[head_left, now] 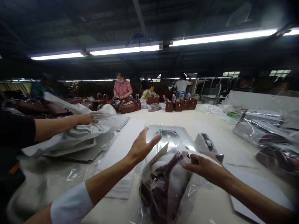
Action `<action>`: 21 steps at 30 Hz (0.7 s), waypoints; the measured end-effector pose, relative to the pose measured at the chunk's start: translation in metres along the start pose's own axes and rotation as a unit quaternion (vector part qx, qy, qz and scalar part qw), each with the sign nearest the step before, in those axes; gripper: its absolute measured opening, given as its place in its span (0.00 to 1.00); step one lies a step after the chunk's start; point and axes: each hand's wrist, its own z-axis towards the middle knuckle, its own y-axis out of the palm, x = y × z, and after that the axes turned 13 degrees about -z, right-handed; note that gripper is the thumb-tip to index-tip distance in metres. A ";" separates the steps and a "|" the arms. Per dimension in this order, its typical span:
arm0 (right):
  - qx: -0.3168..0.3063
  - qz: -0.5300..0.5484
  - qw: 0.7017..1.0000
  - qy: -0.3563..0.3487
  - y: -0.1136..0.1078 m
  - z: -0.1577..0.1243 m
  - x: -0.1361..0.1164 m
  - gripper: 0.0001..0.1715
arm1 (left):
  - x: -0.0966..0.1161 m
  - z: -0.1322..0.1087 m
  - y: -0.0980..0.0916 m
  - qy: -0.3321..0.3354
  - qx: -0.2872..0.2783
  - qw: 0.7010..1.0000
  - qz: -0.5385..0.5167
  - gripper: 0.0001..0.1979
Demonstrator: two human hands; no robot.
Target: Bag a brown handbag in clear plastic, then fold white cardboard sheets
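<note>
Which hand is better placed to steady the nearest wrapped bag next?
Probably the right hand: it is curled at the top of the bag, while the left hand is open, holding nothing.

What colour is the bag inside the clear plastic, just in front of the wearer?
The bag is dark reddish-brown; the head view shows it best.

I can read no words: the dark lettering (168,133) on the flat, shiny plastic (173,143) at my twelve o'clock and the print (268,114) on the wrapped bundle (268,132) at two o'clock are too blurred.
</note>
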 end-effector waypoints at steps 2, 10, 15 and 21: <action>-0.001 0.007 1.000 -0.004 0.000 0.000 0.000 0.24 | -0.001 0.013 0.003 -0.035 -0.070 0.994 0.076 0.39; -0.009 0.174 0.984 -0.031 0.005 -0.002 0.013 0.25 | 0.021 0.024 0.003 0.015 -0.167 0.975 0.142 0.11; 0.019 0.319 0.945 -0.072 0.005 -0.003 0.010 0.19 | 0.026 0.009 0.029 0.076 -0.187 0.979 0.020 0.15; 0.023 0.311 0.949 -0.050 -0.002 -0.010 -0.008 0.13 | 0.031 -0.004 0.046 0.064 -0.275 0.945 -0.165 0.25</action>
